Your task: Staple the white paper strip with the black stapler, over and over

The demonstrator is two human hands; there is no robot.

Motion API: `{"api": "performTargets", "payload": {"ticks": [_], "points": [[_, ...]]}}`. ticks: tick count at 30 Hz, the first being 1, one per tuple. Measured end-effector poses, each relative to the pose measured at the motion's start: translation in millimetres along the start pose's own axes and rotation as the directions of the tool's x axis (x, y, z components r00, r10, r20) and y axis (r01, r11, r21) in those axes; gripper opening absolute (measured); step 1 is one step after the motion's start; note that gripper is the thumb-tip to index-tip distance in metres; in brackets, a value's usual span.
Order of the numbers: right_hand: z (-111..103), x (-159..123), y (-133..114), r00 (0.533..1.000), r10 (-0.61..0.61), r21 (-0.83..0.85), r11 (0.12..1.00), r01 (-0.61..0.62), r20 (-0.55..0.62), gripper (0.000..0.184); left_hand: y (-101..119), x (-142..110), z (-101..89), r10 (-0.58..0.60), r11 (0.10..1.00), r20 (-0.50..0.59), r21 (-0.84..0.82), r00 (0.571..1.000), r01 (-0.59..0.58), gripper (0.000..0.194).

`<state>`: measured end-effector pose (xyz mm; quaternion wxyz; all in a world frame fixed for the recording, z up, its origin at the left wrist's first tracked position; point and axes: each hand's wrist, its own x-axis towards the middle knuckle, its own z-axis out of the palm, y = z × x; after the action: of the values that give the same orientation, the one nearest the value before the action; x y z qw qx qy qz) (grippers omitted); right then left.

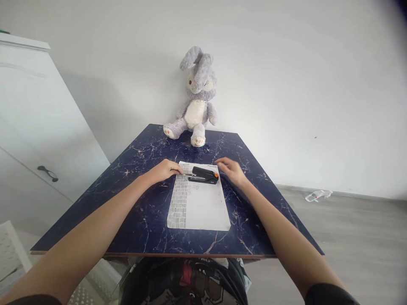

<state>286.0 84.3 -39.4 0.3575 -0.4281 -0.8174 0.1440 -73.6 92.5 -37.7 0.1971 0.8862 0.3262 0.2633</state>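
A black stapler (205, 175) with an orange button lies on the upper part of a white sheet of paper (206, 207). From its left end sticks out a thin metal part, and the fingertips of my left hand (165, 170) are pinched together at that end. What exactly sits between those fingertips is too small to make out. My right hand (232, 171) is beside the stapler's right end, near the paper's top right corner. Its fingers are stretched out and hold nothing. Dense rows of dark marks fill the paper's left strip.
The paper rests on a dark blue marble-patterned table (149, 216). At its far edge a grey plush rabbit (195, 108) sits against the wall. A white cabinet (38, 123) stands at the left. On the floor at the right lies a clear plastic item (318, 195).
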Motion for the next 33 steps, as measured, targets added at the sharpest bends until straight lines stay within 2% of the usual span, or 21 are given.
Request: {"api": "performTargets", "payload": {"ticks": [2, 3, 6, 11, 17, 19, 21, 23, 25, 27, 30, 33], "points": [[15.3, -1.5, -23.4, 0.977, -0.109, 0.066, 0.993, 0.098, 0.182, 0.035, 5.4, 3.5, 6.2, -0.015, 0.999, -0.018, -0.031, 1.0, 0.014, 0.018], [22.8, -2.0, -31.8, 0.97, -0.123, 0.063, 0.992, 0.112, 0.211, 0.035, 8.9, 5.7, 10.1, -0.017, 0.999, -0.023, -0.047, 1.0, 0.016, 0.016], [38.4, -2.0, -43.0, 0.977, -0.091, 0.046, 0.995, 0.084, 0.193, 0.026, 20.9, 12.9, 23.2, -0.012, 0.999, -0.046, -0.047, 0.999, 0.01, 0.01], [44.1, -2.0, -39.2, 0.985, -0.075, 0.089, 0.994, 0.061, 0.158, 0.023, 33.8, 18.7, 40.5, -0.09, 0.996, -0.15, -0.008, 0.985, 0.09, 0.009], [47.6, -3.7, -43.4, 0.99, -0.073, 0.046, 0.997, 0.068, 0.121, 0.022, 33.4, 18.4, 43.4, -0.108, 0.992, -0.143, 0.054, 0.984, 0.117, 0.014], [44.6, -3.6, -45.4, 0.995, -0.052, 0.012, 0.999, 0.051, 0.088, 0.02, 31.4, 17.8, 41.9, -0.129, 0.986, -0.127, 0.091, 0.983, 0.141, 0.014], [37.1, -3.0, -44.2, 1.0, -0.012, -0.018, 1.0, 0.012, 0.014, 0.021, 28.5, 16.7, 41.2, -0.137, 0.975, -0.116, 0.16, 0.984, 0.154, 0.029], [25.4, -2.0, -37.8, 0.992, 0.058, -0.025, 0.998, -0.061, -0.112, 0.024, 25.5, 14.9, 41.7, -0.105, 0.967, -0.07, 0.226, 0.992, 0.119, 0.044], [11.5, -1.6, -26.4, 0.956, 0.14, -0.019, 0.989, -0.15, -0.257, 0.028, 23.8, 12.7, 42.6, -0.058, 0.959, 0.017, 0.278, 0.998, 0.051, 0.05], [-1.4, -2.3, -12.6, 0.917, 0.19, -0.031, 0.976, -0.214, -0.35, 0.028, 24.4, 10.5, 42.6, -0.037, 0.949, 0.087, 0.316, 0.996, 0.007, 0.045], [-12.4, -5.0, 3.6, 0.91, 0.213, -0.103, 0.959, -0.265, -0.356, 0.023, 29.0, 8.9, 41.7, -0.028, 0.939, 0.076, 0.345, 0.997, 0.0, 0.032], [-11.7, -6.3, 7.5, 0.939, 0.235, -0.185, 0.94, -0.285, -0.251, 0.022, 33.9, 9.5, 43.9, -0.042, 0.939, 0.022, 0.343, 0.999, 0.032, 0.037]]}}
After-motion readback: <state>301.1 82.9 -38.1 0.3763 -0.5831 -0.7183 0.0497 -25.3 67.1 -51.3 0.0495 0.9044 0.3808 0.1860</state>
